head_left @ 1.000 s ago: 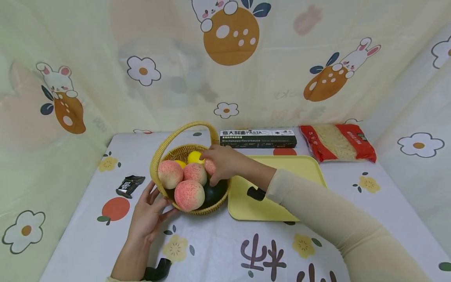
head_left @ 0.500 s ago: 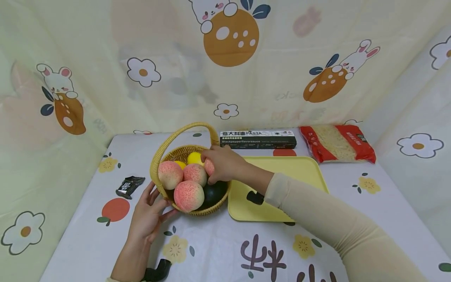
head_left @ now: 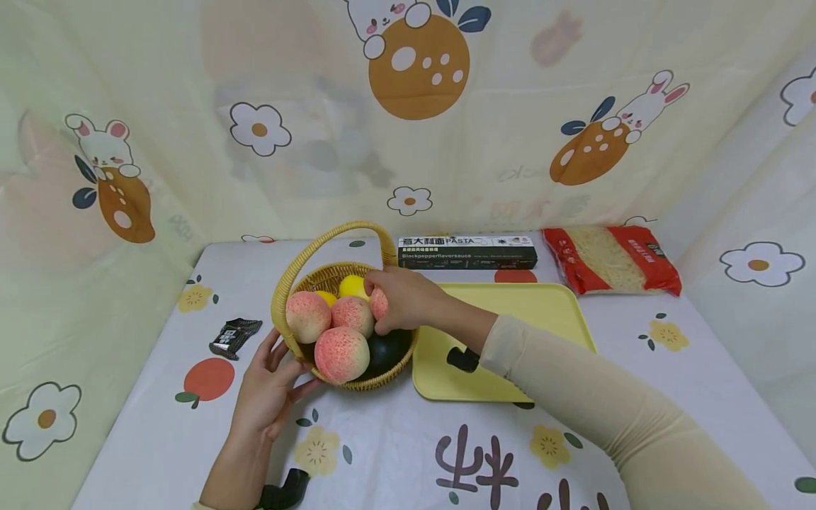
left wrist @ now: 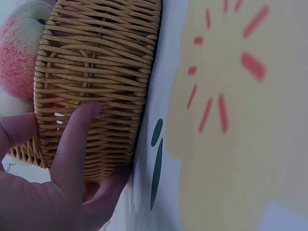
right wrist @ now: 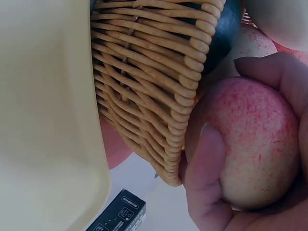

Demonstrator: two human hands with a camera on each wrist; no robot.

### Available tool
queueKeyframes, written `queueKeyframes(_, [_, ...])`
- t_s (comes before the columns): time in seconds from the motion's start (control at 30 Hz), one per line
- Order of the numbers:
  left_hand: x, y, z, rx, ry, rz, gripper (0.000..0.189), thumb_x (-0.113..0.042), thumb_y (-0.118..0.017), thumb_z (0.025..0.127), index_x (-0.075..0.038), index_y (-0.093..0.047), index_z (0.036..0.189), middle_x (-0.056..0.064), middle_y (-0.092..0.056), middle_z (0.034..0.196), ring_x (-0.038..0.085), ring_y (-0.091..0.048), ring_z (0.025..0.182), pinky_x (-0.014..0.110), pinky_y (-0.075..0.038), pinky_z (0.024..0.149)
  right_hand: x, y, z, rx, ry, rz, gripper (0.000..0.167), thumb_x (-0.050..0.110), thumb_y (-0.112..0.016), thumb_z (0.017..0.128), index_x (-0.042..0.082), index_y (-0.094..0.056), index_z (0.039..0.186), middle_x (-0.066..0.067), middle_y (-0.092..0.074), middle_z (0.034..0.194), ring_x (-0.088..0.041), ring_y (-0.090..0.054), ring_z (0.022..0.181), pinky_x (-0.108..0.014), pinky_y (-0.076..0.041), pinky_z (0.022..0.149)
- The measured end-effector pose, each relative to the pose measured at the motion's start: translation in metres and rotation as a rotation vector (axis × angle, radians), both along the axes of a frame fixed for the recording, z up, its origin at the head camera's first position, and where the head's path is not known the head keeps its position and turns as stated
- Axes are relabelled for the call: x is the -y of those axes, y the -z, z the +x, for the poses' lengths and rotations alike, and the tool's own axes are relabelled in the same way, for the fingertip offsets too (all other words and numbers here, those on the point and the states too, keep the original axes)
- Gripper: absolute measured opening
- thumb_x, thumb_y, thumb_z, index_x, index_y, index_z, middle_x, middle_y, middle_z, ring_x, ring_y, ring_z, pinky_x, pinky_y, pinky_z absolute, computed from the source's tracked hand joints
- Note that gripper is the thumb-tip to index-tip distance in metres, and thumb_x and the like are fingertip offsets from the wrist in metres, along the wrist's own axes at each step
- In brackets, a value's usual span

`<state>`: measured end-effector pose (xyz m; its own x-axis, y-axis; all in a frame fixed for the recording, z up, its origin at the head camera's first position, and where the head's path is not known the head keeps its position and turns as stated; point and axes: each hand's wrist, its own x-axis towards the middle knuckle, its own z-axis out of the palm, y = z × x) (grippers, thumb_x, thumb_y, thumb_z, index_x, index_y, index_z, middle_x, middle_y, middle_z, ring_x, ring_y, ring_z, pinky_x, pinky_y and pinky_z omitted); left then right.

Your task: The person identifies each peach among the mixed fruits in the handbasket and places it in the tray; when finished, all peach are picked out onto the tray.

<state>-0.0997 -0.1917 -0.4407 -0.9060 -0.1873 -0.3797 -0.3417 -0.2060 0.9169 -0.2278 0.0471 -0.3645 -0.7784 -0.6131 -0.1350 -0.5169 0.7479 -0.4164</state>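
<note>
A wicker basket [head_left: 365, 383] with an arched handle stands on the table, holding several peaches [head_left: 342, 354], yellow fruits [head_left: 352, 286] and a dark, glossy rounded one [head_left: 389, 350]. My right hand [head_left: 411, 297] reaches in at the basket's right side and grips a pink-speckled peach [right wrist: 255, 144] between thumb and fingers, right at the woven rim. Palm and fingers hide part of this peach. Along the basket's lower left side, my left hand [head_left: 266, 393] rests with extended, spread fingers against the wicker wall [left wrist: 106, 62].
Right of the basket lies a yellow tray [head_left: 510, 301], partly under the right forearm. Behind it stands a black-and-white pasta box [head_left: 468, 253], with a red noodle bag [head_left: 612, 258] to its right. A small black packet [head_left: 234, 338] lies left of the basket.
</note>
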Motion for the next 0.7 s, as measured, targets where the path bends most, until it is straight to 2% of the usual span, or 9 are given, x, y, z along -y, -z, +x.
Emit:
queueKeyframes(0.13, [0.0,0.001,0.0,-0.004,-0.003,-0.004,0.095,0.001,-0.064,0.094,-0.034,-0.018,0.17,0.004,-0.028,0.173,0.031,-0.053,0.135,0.039,-0.067,0.086,-0.003,0.001,-0.002,0.011,-0.027,-0.042,0.046,0.026,-0.086,0.075,0.018,-0.063,0.113,-0.004,-0.067,0.109,-0.023,-0.058,0.098,-0.034,-0.051,0.078])
queueKeyframes(0.37, [0.0,0.001,0.0,-0.009,-0.005,-0.004,0.095,0.001,-0.063,0.094,-0.034,-0.019,0.17,0.004,-0.029,0.173,0.031,-0.053,0.135,0.039,-0.067,0.085,-0.01,0.006,-0.006,0.072,-0.064,-0.124,0.044,0.025,-0.082,0.075,0.017,-0.069,0.116,-0.003,-0.07,0.11,-0.021,-0.06,0.098,-0.032,-0.055,0.081])
queueKeyframes(0.5, [-0.001,0.002,0.0,-0.008,-0.007,-0.009,0.095,0.001,-0.064,0.094,-0.034,-0.019,0.17,0.004,-0.029,0.173,0.032,-0.053,0.135,0.039,-0.067,0.085,-0.015,0.007,-0.006,0.137,-0.06,-0.192,0.042,0.023,-0.081,0.074,0.019,-0.069,0.114,-0.002,-0.069,0.108,-0.02,-0.061,0.096,-0.028,-0.056,0.076])
queueKeyframes(0.7, [-0.001,0.002,0.001,-0.012,-0.007,-0.011,0.095,0.001,-0.064,0.094,-0.034,-0.018,0.17,0.004,-0.029,0.173,0.031,-0.054,0.134,0.039,-0.067,0.085,-0.023,0.003,-0.005,0.281,-0.021,-0.313,0.047,0.023,-0.081,0.075,0.021,-0.067,0.12,-0.004,-0.066,0.113,-0.023,-0.064,0.095,-0.03,-0.061,0.07])
